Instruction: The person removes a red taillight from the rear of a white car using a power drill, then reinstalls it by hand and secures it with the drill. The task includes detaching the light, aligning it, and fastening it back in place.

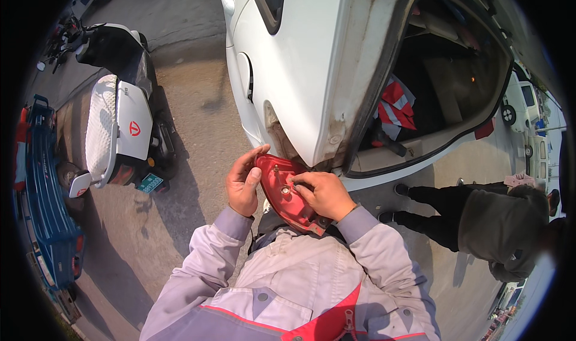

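My left hand (245, 185) grips the left edge of a red tail lamp housing (281, 205), its back side facing up with small fittings on it. My right hand (327, 194) is closed over the middle of the lamp, thumb and fingertips at a small fitting, too small to name. Just beyond the lamp is the white car's rear corner (312, 89), with a bare recess (273, 125) in the bodywork. The rear opening to the right holds a red and grey striped cloth (396, 104) and a dark tool-like object (391, 144), hard to make out.
A white scooter (126, 122) stands at the left, beside a blue cargo vehicle (51, 203). A person (492, 227) in dark clothes stands at the right, near me. Parked white vehicles (519, 101) line the far right. Sunlit pavement (192, 95) lies left of the car.
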Demonstrator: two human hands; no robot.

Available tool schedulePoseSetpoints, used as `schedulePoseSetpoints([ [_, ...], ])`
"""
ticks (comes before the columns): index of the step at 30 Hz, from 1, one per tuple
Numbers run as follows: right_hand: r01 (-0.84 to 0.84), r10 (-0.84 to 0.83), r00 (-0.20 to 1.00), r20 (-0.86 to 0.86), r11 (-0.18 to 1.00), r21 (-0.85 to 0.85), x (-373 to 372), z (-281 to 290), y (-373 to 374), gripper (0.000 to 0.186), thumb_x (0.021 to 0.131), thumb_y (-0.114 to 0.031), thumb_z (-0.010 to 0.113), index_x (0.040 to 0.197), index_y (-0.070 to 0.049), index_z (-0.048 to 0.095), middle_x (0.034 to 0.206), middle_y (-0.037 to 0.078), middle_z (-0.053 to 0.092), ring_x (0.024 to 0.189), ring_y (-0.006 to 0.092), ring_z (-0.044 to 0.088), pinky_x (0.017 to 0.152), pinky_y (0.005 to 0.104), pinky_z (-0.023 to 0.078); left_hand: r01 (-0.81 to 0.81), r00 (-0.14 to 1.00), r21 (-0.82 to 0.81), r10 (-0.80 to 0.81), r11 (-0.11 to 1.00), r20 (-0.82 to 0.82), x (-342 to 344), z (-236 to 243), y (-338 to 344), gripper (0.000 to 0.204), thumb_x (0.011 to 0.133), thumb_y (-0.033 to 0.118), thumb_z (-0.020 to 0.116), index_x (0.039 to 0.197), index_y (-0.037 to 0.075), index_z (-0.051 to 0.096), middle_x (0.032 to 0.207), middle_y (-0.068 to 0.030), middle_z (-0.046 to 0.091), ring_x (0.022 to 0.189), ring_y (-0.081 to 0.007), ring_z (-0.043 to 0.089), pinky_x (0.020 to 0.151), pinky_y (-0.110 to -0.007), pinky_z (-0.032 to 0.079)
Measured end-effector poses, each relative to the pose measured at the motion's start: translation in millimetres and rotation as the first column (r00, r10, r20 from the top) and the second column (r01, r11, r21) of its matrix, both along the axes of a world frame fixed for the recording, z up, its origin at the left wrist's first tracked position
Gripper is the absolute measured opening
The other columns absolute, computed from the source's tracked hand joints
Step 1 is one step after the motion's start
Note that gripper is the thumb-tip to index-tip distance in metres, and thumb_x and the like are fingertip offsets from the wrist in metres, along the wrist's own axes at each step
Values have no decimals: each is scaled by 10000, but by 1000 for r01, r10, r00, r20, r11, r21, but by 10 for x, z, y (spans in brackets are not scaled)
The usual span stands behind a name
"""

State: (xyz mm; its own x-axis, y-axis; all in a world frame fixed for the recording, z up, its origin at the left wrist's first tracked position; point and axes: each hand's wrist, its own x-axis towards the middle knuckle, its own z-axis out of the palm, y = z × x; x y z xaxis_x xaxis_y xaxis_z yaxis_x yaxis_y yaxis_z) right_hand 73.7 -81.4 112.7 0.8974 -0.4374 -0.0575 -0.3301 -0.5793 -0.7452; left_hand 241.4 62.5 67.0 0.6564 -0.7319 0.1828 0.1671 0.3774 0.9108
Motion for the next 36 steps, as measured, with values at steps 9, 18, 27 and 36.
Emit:
schedulePoseSetpoints([
  [9,9,-4,998,-63,996,84,76,111,-18,192,889,-142,731,1059,-62,768,1029,144,758,921,352,720,819,408,582,28,999,15,-27,999,-47,-120,-130,-206,751,1071,607,385,1523,7,408,1238,-101,553,1191,-195,534,1087,-377,424],
  [18,-32,18,995,-94,988,-148,82,229,5,161,893,-182,725,1015,-93,783,974,118,765,887,333,718,798,427,578,1,1000,78,-2,997,11,-222,-24,-228,688,1090,564,390,1465,-10,446,1201,-77,531,1176,-165,499,1087,-337,387],
  [27,-42,-15,977,-212,963,-265,30,326,22,172,886,-235,738,1013,-130,786,870,107,749,848,330,706,756,441,573,-65,997,151,58,986,47,-379,76,-285,661,1094,552,388,1450,0,460,1199,-79,516,1145,-157,489,1054,-315,391],
  [36,-35,-29,972,-232,963,-266,10,352,-25,184,892,-289,722,910,-112,770,819,129,734,786,349,709,706,461,565,-195,979,210,179,958,94,-516,186,-279,522,1103,432,406,1383,11,536,1176,-118,520,1083,-210,525,1004,-353,422],
])
